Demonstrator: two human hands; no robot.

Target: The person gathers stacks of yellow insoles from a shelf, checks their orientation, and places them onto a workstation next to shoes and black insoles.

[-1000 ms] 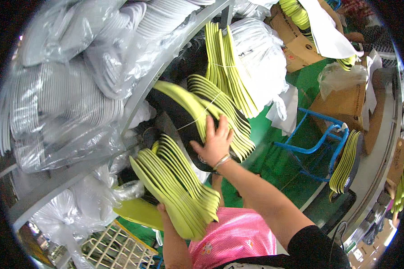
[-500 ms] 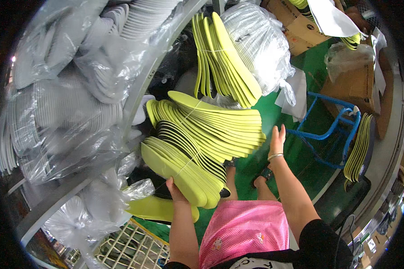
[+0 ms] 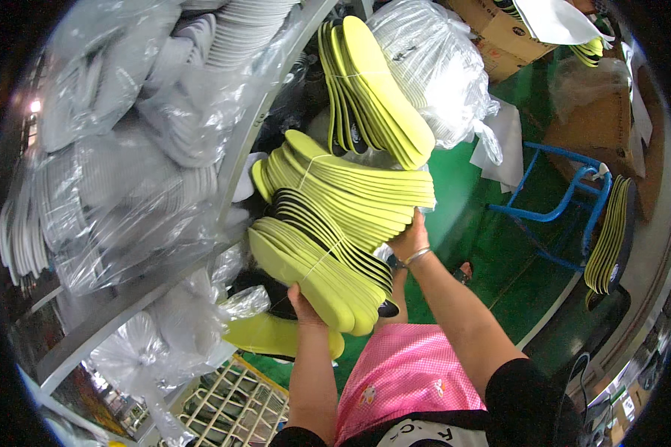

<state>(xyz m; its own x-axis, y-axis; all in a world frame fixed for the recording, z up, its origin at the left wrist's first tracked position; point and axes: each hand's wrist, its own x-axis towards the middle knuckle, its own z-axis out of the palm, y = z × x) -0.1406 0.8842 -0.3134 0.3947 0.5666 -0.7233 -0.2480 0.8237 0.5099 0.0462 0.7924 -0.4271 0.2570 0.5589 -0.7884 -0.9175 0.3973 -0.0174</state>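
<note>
1. A tied bundle of yellow-green foam insoles with black undersides [image 3: 320,261] rests in front of the person's chest, carried between both hands.
2. The left hand [image 3: 303,304] cups it from beneath, taking the weight; the right hand [image 3: 408,240] presses the far end, steadying the fanned stack.
3. A second tied yellow insole bundle [image 3: 373,89] stands upright behind.
4. Clear plastic bags of grey insoles [image 3: 134,164] fill a metal rack; the floor [image 3: 499,238] is green, with a blue metal frame [image 3: 559,201].

Bright, even light; fisheye-bent, black-vignetted edges
</note>
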